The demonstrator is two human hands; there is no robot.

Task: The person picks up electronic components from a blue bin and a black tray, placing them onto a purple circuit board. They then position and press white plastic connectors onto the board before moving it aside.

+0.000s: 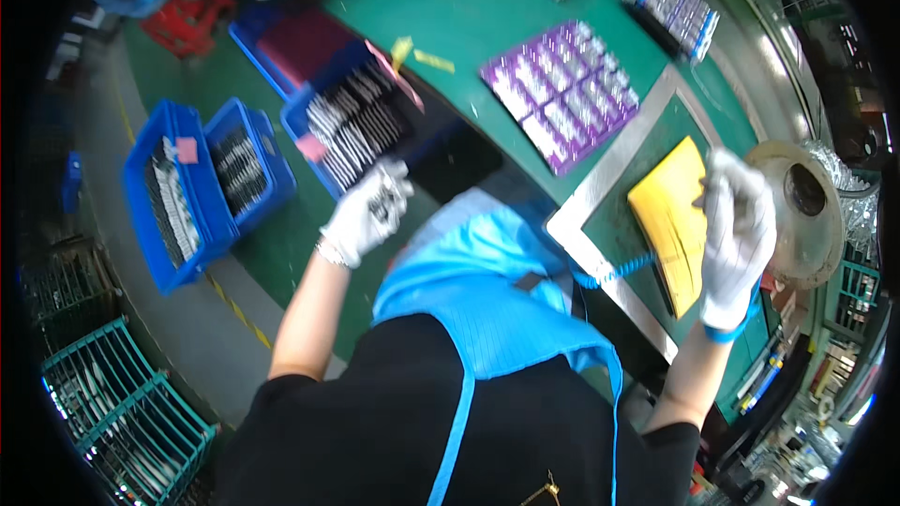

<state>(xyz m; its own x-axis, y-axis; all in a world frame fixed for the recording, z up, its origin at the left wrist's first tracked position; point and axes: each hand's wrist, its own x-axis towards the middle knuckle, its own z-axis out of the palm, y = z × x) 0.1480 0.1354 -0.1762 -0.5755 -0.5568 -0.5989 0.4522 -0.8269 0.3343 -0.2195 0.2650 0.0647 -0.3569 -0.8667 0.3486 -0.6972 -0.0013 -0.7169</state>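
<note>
My left hand, in a white glove, is curled around several small grey metal parts that show between the fingers. It is beside the near end of a blue bin holding rows of slim metal parts and a pink slip. My right hand, also gloved, has its fingers drawn together over the right edge of a yellow pad. Whatever those fingers pinch is too small to make out. A blue band with a coiled cord circles the right wrist.
A purple tray of metal parts lies on the green table, with more trays behind. Two blue bins of parts stand at left. A round lamp-like fixture stands right of the pad. A red stool is far left.
</note>
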